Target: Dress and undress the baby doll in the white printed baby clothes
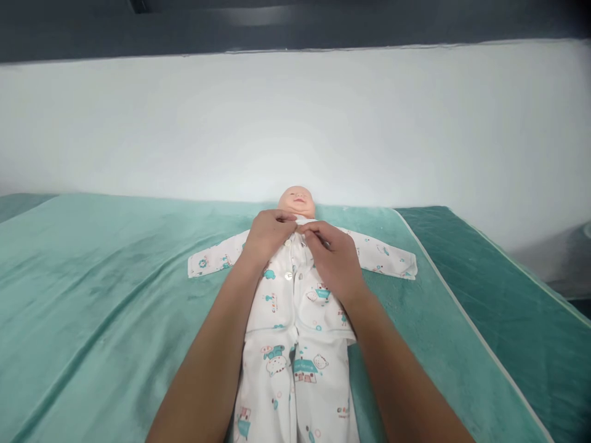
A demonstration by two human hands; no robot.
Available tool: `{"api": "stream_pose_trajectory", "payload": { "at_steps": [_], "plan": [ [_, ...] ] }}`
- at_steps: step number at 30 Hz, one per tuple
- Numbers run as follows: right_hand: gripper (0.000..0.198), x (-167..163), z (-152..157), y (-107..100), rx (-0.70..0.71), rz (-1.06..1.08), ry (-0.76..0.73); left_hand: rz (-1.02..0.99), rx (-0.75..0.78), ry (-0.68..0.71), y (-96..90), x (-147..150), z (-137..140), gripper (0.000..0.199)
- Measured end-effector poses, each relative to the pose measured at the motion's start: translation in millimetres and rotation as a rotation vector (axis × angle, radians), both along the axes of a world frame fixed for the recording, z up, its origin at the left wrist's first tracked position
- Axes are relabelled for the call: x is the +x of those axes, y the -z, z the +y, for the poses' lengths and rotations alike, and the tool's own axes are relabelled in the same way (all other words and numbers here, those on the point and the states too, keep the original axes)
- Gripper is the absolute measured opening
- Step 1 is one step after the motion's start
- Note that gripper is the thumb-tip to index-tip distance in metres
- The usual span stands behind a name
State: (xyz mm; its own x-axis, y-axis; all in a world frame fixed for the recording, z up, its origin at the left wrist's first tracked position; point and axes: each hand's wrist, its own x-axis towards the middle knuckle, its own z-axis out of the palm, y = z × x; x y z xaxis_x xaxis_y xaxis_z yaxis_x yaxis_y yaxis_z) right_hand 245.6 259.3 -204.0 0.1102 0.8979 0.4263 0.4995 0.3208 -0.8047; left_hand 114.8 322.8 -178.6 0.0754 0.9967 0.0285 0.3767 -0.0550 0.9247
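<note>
A baby doll [297, 200] lies on its back, head toward the wall. It wears a white printed baby jacket [272, 301] with its sleeves spread out sideways, and matching trousers [272, 387]. At the collar, just below the doll's chin, my left hand [272, 231] pinches one edge of the jacket front. My right hand [335, 255] pinches the facing edge, its fingertips close to those of the left. Lower down, a button [289, 275] shows on the left front edge, and the two edges lie side by side. What sits exactly between my fingertips is hidden.
A light green blanket [115, 307] is spread under the doll, with a long fold on the left. Darker green cloth [508, 295] lies on the right. Behind the doll's head rises a white wall [295, 123], with a dark band [369, 24] above it.
</note>
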Motion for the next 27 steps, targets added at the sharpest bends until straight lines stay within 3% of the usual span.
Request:
{"api": "stream_pose_trajectory", "payload": {
  "at_steps": [12,17,27],
  "plan": [
    [0.030,1.9,9.1,9.0,0.006,-0.137,0.030,0.072,0.074,0.039,5.5,0.7,5.8,0.009],
    [0.030,1.4,7.3,9.5,-0.067,-0.140,0.071,0.033,0.066,0.056,7.4,-0.9,6.6,0.002],
    [0.027,3.1,8.5,5.0,-0.139,-0.073,0.012,0.002,0.051,0.139,7.0,-6.7,5.7,0.014]
  ]
}}
